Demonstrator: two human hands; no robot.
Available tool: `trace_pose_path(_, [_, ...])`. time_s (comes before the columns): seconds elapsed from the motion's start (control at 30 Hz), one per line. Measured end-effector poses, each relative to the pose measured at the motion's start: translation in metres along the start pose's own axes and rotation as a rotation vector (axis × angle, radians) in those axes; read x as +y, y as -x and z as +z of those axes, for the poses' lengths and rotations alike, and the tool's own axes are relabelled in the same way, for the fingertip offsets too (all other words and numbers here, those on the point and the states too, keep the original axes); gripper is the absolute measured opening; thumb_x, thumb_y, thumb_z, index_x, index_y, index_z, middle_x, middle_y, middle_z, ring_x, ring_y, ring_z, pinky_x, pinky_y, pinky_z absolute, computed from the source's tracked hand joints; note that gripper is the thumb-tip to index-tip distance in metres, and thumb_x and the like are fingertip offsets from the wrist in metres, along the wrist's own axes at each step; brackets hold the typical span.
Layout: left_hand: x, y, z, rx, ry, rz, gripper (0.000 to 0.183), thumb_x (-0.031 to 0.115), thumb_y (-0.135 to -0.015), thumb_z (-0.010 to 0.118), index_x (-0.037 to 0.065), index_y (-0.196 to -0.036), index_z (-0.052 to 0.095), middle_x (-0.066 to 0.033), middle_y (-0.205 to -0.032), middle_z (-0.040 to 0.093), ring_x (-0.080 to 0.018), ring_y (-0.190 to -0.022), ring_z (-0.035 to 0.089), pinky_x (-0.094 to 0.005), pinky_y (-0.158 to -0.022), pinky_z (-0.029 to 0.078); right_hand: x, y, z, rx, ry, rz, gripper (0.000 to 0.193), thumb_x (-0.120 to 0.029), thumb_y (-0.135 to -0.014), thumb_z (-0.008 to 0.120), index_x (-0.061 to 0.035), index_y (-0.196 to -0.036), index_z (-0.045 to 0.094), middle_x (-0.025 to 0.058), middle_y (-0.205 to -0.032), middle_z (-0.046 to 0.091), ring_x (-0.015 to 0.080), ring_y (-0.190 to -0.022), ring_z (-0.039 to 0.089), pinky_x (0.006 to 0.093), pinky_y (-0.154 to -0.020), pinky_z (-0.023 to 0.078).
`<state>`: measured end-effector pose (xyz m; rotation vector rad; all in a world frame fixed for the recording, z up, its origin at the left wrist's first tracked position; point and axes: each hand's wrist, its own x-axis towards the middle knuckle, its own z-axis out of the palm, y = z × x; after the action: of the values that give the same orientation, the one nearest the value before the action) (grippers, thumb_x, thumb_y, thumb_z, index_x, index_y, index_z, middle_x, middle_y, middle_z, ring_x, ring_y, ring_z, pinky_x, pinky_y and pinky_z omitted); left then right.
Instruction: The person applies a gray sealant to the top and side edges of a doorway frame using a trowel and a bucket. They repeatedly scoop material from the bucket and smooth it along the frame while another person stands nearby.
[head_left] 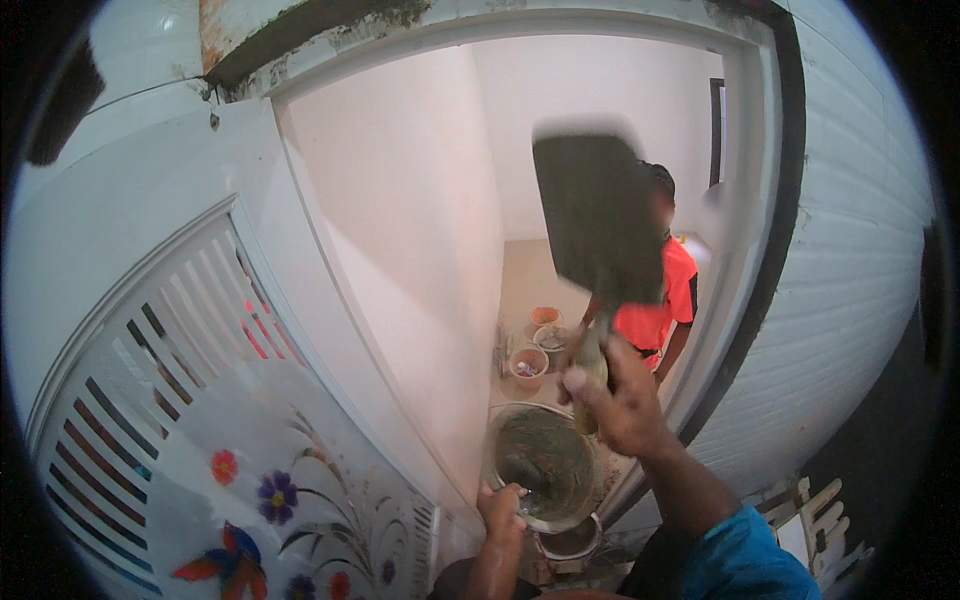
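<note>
Raised in front of me, my right hand (625, 400) is wrapped round the handle of a trowel. Its wide, dark, flat trowel blade (595, 215) points upward and is slightly blurred. Below stands a round basin (553, 526) with wet grey mortar (555, 450) in it. My left hand (503, 510) is at the basin's near left rim with its fingers closed. A grey rounded shape lies in the mortar just beyond those fingers. Whether they grip that shape or the rim, I cannot tell.
A person in an orange-red shirt (645, 325) stands beyond the doorway, partly behind the trowel. Small buckets (528, 364) stand past the basin, and another container (570, 541) is nearer me. A floral-patterned door (330, 470) is at left, a white ridged wall (850, 250) at right.
</note>
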<state>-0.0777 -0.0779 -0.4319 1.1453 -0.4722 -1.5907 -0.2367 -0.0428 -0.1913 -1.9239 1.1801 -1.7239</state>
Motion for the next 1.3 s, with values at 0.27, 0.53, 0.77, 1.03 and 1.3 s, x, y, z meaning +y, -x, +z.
trace_pose_path(0.27, [0.002,0.006,0.003,-0.098,-0.029,0.166,0.065,-0.017,-0.074,0.062,0.0,-0.136,0.05,-0.0151,-0.111,0.064,-0.0282,-0.09,0.066,-0.0392,-0.072,0.057,0.1,0.129,0.007,0.167,0.34,0.254,0.019,-0.018,-0.093,0.065,-0.0009,-0.102,0.064,0.0131,-0.082,0.065,0.0207,-0.075,0.063,0.0347,-0.073,0.05])
trace_pose_path(0.53, [0.018,0.016,0.007,-0.002,-0.264,0.111,0.07,-0.018,-0.07,0.056,0.002,-0.137,0.051,-0.0123,-0.116,0.065,-0.0271,-0.1,0.065,-0.0357,-0.084,0.054,0.111,0.145,0.009,0.166,0.325,0.251,0.02,-0.018,-0.092,0.068,-0.0001,-0.101,0.064,0.0141,-0.084,0.066,0.0208,-0.076,0.065,0.0345,-0.071,0.05])
trace_pose_path(0.77, [0.011,0.016,0.004,-0.055,-0.344,0.093,0.056,-0.015,-0.07,0.055,-0.001,-0.124,0.059,-0.0112,-0.106,0.066,-0.0234,-0.089,0.066,-0.0331,-0.075,0.054,0.121,0.153,0.011,0.081,0.318,0.181,0.023,-0.018,-0.091,0.07,0.0007,-0.104,0.065,0.0134,-0.085,0.066,0.0211,-0.075,0.065,0.0346,-0.07,0.051])
trace_pose_path(1.03, [-0.024,-0.007,-0.007,-0.143,-0.473,0.188,0.05,-0.006,-0.07,0.061,-0.003,-0.119,0.062,-0.0101,-0.094,0.067,-0.0196,-0.076,0.065,-0.0322,-0.065,0.053,0.123,0.154,0.01,0.136,0.256,0.203,0.027,-0.024,-0.091,0.072,-0.0011,-0.104,0.067,0.0151,-0.087,0.067,0.0256,-0.078,0.066,0.0383,-0.073,0.052])
trace_pose_path(1.3, [-0.026,-0.013,-0.01,-0.22,-0.474,0.098,0.049,-0.004,-0.07,0.06,-0.002,-0.119,0.063,-0.0091,-0.093,0.068,-0.0198,-0.076,0.066,-0.0326,-0.068,0.053,0.098,0.135,0.008,0.114,0.21,0.162,0.025,-0.023,-0.094,0.068,-0.0002,-0.104,0.065,0.0091,-0.082,0.065,0.0156,-0.073,0.063,0.0311,-0.068,0.05])
